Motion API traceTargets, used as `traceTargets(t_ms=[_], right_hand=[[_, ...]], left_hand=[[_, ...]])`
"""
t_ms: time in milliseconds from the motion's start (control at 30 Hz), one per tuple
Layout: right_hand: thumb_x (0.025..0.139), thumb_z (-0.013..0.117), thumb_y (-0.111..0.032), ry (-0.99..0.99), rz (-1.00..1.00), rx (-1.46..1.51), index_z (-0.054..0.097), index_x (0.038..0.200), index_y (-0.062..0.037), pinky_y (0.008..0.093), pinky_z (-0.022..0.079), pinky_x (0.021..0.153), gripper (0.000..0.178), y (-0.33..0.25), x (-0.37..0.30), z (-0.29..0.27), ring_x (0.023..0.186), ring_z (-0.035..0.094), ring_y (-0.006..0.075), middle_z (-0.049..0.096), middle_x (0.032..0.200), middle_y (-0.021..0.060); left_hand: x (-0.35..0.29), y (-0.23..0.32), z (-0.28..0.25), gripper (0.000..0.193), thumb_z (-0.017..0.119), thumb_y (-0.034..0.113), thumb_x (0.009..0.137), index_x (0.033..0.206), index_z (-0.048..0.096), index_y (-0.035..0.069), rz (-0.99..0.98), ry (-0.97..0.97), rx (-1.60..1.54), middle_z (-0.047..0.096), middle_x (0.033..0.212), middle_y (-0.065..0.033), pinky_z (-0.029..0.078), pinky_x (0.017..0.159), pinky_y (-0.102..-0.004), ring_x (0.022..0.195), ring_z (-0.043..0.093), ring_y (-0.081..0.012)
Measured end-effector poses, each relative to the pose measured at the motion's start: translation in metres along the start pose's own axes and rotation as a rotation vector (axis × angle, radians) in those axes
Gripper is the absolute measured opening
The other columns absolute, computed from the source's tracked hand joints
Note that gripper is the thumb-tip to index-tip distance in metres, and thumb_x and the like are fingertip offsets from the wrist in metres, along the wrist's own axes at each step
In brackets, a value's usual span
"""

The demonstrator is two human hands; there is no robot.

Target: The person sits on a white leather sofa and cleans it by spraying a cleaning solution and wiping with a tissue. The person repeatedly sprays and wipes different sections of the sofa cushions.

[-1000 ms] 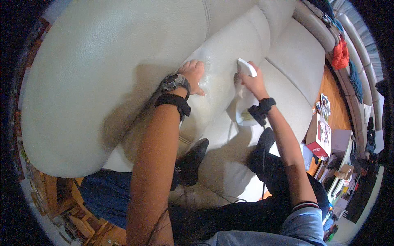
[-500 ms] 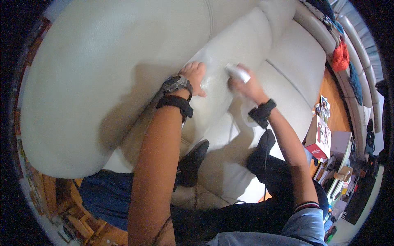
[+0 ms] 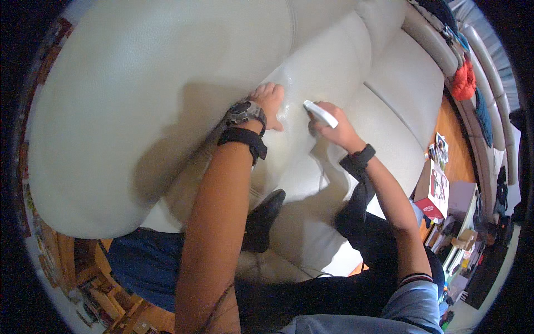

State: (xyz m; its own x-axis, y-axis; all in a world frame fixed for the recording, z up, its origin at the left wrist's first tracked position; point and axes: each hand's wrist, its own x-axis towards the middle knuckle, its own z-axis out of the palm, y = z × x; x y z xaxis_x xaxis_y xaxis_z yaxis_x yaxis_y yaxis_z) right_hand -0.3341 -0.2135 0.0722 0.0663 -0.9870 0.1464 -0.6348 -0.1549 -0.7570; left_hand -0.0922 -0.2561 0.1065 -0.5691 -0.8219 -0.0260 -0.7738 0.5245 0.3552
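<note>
Right hand (image 3: 338,128) grips a white sprayer (image 3: 322,114), apparently; left hand (image 3: 270,104) lies spread on the sofa (image 3: 139,67).

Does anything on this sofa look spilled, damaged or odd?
No plain damage or spill shows on the cream sofa. One shiny patch beside the left hand stands out against the duller surface; whether it's wet or just glare, I can't tell.

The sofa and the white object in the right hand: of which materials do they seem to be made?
Sofa: leather or imitation leather, I cannot tell which, with a soft sheen; fine grain and stitched seams suggest it.

White object in the right hand: probably hard plastic, smooth, judging by its even, moulded-looking curve.
</note>
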Motion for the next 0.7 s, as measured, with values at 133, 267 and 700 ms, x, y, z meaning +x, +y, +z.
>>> traceTargets(t_ms=[133,267,700], right_hand=[[0.066,0.064,-0.015,-0.102,0.053,0.006,0.058,0.106,-0.0012,0.0393,0.043,0.089,0.043,-0.004,-0.002,-0.001,0.100,0.056,0.0331,0.059,0.105,0.0202],[0.066,0.064,-0.017,-0.296,-0.257,-0.076,0.059,0.102,-0.0013,0.0397,0.044,0.085,0.040,-0.014,0.001,-0.008,0.096,0.057,0.0335,0.061,0.099,0.0199],[0.065,0.061,-0.012,-0.016,0.132,0.023,0.057,0.086,-0.0029,0.0428,0.046,0.075,0.023,-0.036,-0.001,-0.006,0.082,0.059,0.0347,0.060,0.084,0.0179]], left_hand=[[-0.002,0.003,-0.002,0.065,0.086,0.027,0.048,0.092,0.042,0.007,0.020,0.002,0.034,0.047,0.096,-0.0129,0.042,0.079,-0.0424,0.097,0.047,-0.0335],[-0.002,0.003,-0.004,0.064,0.086,0.025,0.050,0.093,0.042,0.008,-0.033,-0.057,-0.023,0.047,0.097,-0.0130,0.042,0.079,-0.0426,0.097,0.048,-0.0332],[-0.002,-0.002,0.001,0.065,0.087,0.024,0.048,0.092,0.042,0.007,0.024,-0.005,-0.062,0.048,0.096,-0.0139,0.041,0.078,-0.0418,0.095,0.048,-0.0334]])
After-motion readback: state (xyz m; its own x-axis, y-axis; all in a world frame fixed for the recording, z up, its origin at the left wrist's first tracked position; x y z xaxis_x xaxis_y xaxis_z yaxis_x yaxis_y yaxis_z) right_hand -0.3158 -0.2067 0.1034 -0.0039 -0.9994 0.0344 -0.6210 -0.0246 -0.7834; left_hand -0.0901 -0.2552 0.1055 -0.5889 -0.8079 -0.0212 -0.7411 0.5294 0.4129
